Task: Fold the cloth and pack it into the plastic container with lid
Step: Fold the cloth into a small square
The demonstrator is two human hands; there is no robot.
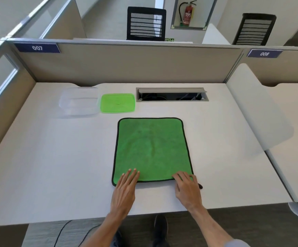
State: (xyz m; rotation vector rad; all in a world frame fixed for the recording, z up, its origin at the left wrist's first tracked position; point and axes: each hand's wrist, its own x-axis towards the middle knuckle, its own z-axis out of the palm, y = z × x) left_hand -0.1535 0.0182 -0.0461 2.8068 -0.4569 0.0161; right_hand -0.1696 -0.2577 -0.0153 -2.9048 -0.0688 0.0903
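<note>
Cloth point(151, 148), green with a dark hem, is the biggest thing in front of me: it lies spread flat near the middle of the white table point(55, 166), unfolded, with a slight crease running up its centre. Both my hands sit on its near edge. My left hand point(126, 189) lies flat with its fingers point(132, 173) straight and together, pressing the near-left corner, holding nothing. My right hand point(187, 188) is bent over the near-right corner with its fingers curled; I cannot tell whether they have pinched the hem or only rest on it. A small dark tab point(200, 185) sticks out from under that hand.

I judge the first fold is about to begin. To do it well, I would pinch both near corners, lift them evenly, carry them to the far corners and match hem on hem, then smooth that centre crease outward so the bundle stays thin.

Beyond the cloth, well apart from it, the clear plastic container point(78, 102) stands open, and just beside it on its right lies the green lid point(118, 103). Further right is an open cable hatch point(171, 95) set in the table. A beige partition point(126, 63) marked 007 closes the back; behind it stand two black mesh chairs point(146, 24) and a red fire extinguisher point(188, 14).
</note>
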